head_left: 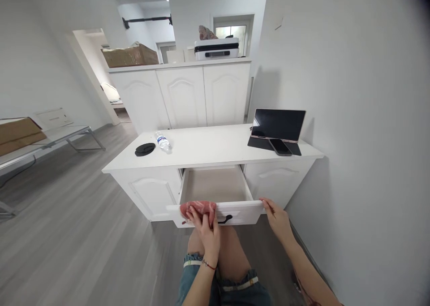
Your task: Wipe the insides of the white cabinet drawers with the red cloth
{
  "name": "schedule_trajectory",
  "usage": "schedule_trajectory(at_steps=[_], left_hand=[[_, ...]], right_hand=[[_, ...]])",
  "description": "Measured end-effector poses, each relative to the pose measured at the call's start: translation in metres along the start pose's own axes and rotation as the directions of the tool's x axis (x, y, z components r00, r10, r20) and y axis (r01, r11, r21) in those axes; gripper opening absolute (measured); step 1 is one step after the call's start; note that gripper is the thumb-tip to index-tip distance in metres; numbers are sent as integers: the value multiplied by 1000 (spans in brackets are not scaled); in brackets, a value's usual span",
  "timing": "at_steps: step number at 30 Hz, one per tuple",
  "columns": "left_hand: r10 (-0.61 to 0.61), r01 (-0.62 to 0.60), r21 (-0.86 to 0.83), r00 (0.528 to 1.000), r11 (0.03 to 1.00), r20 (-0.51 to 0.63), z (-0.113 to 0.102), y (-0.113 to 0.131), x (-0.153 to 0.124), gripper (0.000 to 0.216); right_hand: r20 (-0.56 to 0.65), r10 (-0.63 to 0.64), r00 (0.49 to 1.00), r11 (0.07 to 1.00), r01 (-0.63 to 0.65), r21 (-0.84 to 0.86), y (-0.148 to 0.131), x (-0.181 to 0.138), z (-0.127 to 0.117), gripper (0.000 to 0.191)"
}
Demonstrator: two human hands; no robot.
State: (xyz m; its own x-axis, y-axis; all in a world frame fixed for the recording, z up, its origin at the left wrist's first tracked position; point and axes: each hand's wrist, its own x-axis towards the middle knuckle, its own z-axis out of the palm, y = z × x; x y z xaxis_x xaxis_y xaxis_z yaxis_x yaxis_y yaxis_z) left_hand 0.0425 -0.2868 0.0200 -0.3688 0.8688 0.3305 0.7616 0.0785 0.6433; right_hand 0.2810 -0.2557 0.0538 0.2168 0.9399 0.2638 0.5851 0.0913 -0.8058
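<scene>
Drawer (215, 185) stands pulled out from the middle of a white desk (208, 147), its pale inside bare where it shows. A red cloth (196, 207) lies bunched over the front edge of the drawer, toward its left end, just above the black handle (225, 218). The left hand (206, 230) rests on the cloth from below, fingers bent over the fabric and pressing it against the drawer front; whether they pinch a fold I cannot tell. A thin bracelet (208, 265) circles that wrist. The right hand (277, 218) touches the right corner of the drawer front, fingers curled loosely on the top edge, thumb apart from them.

On the desk top, a water bottle (163, 142) lies on its side near the left, just beside a flat black disc (145, 148). At the right end a tablet (278, 124) stands propped against the wall, and a phone (280, 147) lies on its dark cover in front. Behind the desk runs a white cabinet (183, 95) with a cardboard box (129, 56) and a printer (217, 48) on top. Grey plank floor (67, 234) spreads to the left. The person's knees show below the drawer.
</scene>
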Motion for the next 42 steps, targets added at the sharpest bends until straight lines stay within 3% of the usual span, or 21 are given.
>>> schedule_trajectory(at_steps=[2, 5, 10, 14, 17, 22, 30, 34, 37, 42], left_hand=[[23, -31, 52, 989, 998, 145, 3, 12, -1, 33], [19, -78, 154, 936, 985, 351, 12, 33, -6, 30], [281, -273, -73, 900, 959, 334, 45, 54, -27, 29], [473, -461, -125, 803, 879, 363, 81, 51, -42, 26], [639, -639, -122, 697, 759, 327, 105, 46, -46, 27], [820, -865, -60, 447, 497, 357, 118, 38, -41, 29], [853, -973, 32, 217, 230, 475, 104, 12, -19, 34], [853, -982, 13, 170, 188, 493, 86, -5, -12, 36], [827, -975, -20, 177, 222, 534, 68, -19, -8, 43], [694, -884, 9, 373, 468, 616, 44, -45, 0, 64]], right_hand=[[10, 9, 1000, 1000, -9, -6, 0, 0, -1, 54], [25, 17, 1000, 1000, -16, -15, -1, 0, -2, 55], [64, 39, 997, 999, -41, 32, 0, 4, -6, 55], [121, 55, 991, 988, -72, 139, 6, 9, -9, 57], [135, 87, 987, 981, -108, 162, 7, 11, -10, 61], [123, 118, 985, 978, -136, 156, 1, 11, -12, 62], [81, 18, 997, 999, -16, -29, -6, 9, -9, 47], [59, 21, 998, 999, -18, -41, -10, 7, -7, 45], [54, 41, 998, 999, -39, -36, -11, 6, -7, 45], [58, 76, 995, 997, -74, -33, -8, 7, -5, 45]])
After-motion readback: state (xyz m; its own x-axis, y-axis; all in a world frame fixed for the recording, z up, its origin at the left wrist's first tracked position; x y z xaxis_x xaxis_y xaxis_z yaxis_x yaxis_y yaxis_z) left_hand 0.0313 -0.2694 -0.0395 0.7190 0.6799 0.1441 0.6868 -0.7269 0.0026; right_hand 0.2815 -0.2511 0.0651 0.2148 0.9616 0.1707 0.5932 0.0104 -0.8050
